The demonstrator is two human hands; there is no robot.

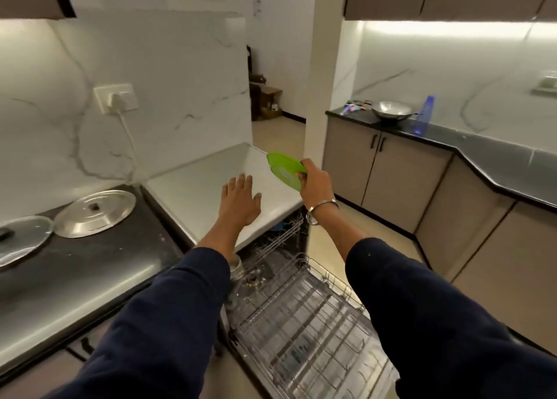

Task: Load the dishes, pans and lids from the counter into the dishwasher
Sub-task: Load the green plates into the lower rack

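Pinching a green lid (284, 170) at frame centre, the right hand (313, 184) has its grip clamped on the rim; the left hand (239, 201) lies flat, fingers straight, on the white table (196, 184) above the rack (304, 314).

Two lids (95, 212) (22, 239) on the counter — one green plate (284, 170), one wok (391, 110), one bottle (423, 115).

On the desk (90, 266) at the left two lids (95, 213) lie side by side, the dishwasher rack (304, 317) is pulled out below and right of them, and a wok (391, 110) stands left of a bottle (423, 115) on the far right desk
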